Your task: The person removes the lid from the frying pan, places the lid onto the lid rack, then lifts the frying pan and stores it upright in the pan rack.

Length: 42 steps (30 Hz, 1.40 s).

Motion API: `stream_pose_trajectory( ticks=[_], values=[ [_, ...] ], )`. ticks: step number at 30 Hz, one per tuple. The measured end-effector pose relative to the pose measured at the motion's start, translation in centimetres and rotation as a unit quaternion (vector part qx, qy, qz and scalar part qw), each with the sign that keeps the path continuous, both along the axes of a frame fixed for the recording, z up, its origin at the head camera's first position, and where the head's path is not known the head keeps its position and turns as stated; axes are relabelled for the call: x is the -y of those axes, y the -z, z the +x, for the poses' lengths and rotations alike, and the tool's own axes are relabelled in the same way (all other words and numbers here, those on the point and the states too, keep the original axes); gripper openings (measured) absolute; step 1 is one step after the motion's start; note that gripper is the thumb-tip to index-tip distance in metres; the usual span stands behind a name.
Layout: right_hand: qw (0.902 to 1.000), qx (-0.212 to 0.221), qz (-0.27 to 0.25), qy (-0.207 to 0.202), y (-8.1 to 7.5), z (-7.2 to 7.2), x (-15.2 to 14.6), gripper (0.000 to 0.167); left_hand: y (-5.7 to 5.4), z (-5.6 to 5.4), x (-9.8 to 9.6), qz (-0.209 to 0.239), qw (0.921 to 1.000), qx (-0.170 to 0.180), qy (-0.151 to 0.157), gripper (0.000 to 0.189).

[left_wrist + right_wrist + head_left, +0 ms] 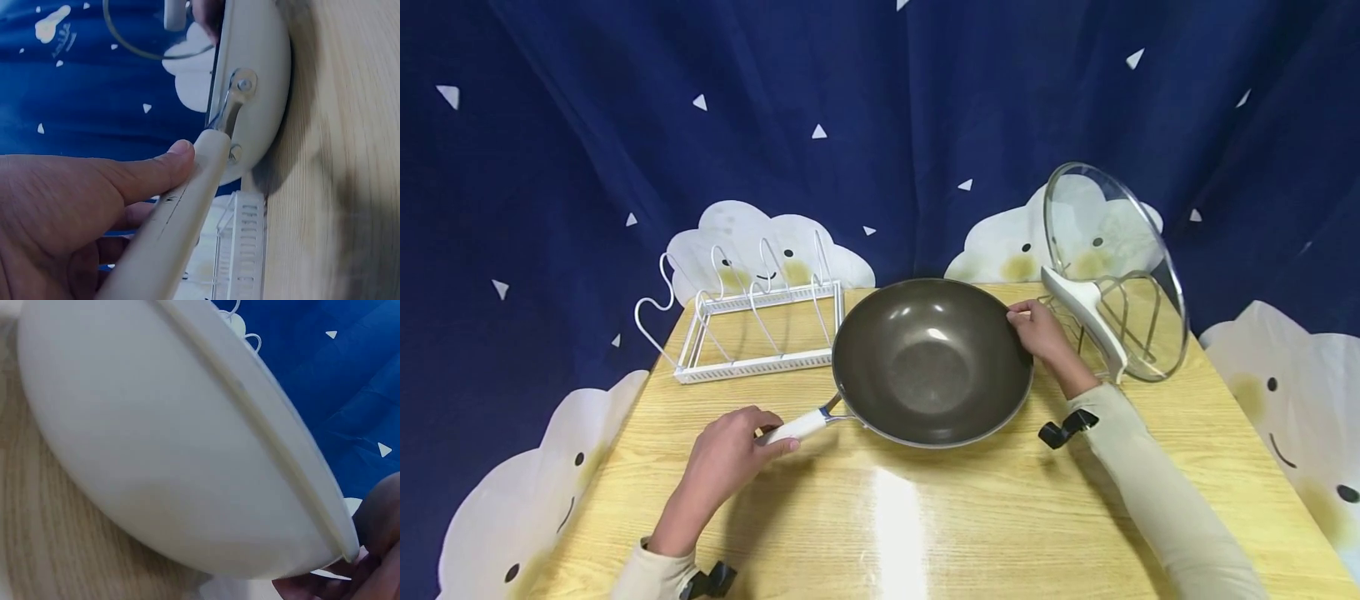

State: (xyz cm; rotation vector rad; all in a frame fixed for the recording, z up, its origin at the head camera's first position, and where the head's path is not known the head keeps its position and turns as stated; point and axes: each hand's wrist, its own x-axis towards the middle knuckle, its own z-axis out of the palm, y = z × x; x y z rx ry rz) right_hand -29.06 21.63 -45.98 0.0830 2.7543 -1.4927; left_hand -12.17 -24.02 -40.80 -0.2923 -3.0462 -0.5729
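A wok (932, 367) with a dark inside and a pale outer wall (144, 425) is at the middle of the wooden table. My left hand (726, 454) holds its white handle (797, 426), thumb along the upper side; in the left wrist view the handle (181, 206) runs up to a riveted metal bracket (237, 94). At the wok's far right rim, my right hand (1043, 337) pinches the edge, with fingers on both sides of it in the right wrist view. The underside sits close over the tabletop.
Behind and left of the wok stands a white wire rack (752, 367) with upright loops. A glass lid (1172, 275) with a white handle (1090, 312) leans upright in a metal wire stand (1152, 321) at the right. Dark blue curtain (880, 100) hangs behind the table (985, 517).
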Motion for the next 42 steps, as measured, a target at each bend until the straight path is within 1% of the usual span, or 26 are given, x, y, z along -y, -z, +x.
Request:
stream_pose_trajectory(
  ticks=[4,11,15,20,22,25,28,31,37,40,42],
  values=[
    [0.9999,-0.002,0.011,0.007,-0.5,-0.8,0.3,0.037,-0.2,0.5,-0.7,0.002,1.0000,0.008,-0.005,0.023],
    [0.9998,-0.001,0.013,0.014,-0.7,-1.6,0.8,0.036,-0.3,1.8,-1.4,0.011,0.9998,0.015,-0.012,0.023],
    [0.9999,0.002,0.011,0.013,-0.5,-2.0,0.9,0.036,-0.2,2.6,-1.6,0.033,0.9991,0.022,-0.012,0.024],
    [0.9999,0.010,0.011,0.007,-0.2,-2.3,0.9,0.035,0.0,3.4,-1.9,0.064,0.9970,0.039,-0.016,0.024],
    [0.9997,0.018,0.016,0.005,0.0,-2.3,0.9,0.035,0.2,3.8,-1.9,0.072,0.9963,0.046,-0.013,0.025],
    [0.9994,0.027,0.020,0.004,0.2,-2.4,1.0,0.036,0.3,4.2,-1.8,0.088,0.9946,0.055,0.003,0.024],
    [0.9995,0.027,0.013,0.001,0.2,-2.6,1.0,0.037,0.5,4.4,-1.5,0.110,0.9911,0.071,0.024,0.024],
    [0.9997,0.024,-0.002,-0.006,0.0,-3.0,1.1,0.037,0.6,4.5,-1.2,0.135,0.9859,0.091,0.039,0.027],
    [0.9987,0.032,-0.033,-0.024,-0.3,-3.6,1.3,0.035,0.9,4.7,-0.7,0.188,0.9735,0.124,0.042,0.032],
    [0.9980,0.038,-0.043,-0.028,-0.4,-3.9,1.3,0.034,1.0,4.7,-0.5,0.203,0.9696,0.129,0.044,0.033],
    [0.9982,0.034,-0.037,-0.033,-0.4,-4.2,1.3,0.034,1.1,4.7,-0.4,0.209,0.9681,0.131,0.045,0.034]
  ],
)
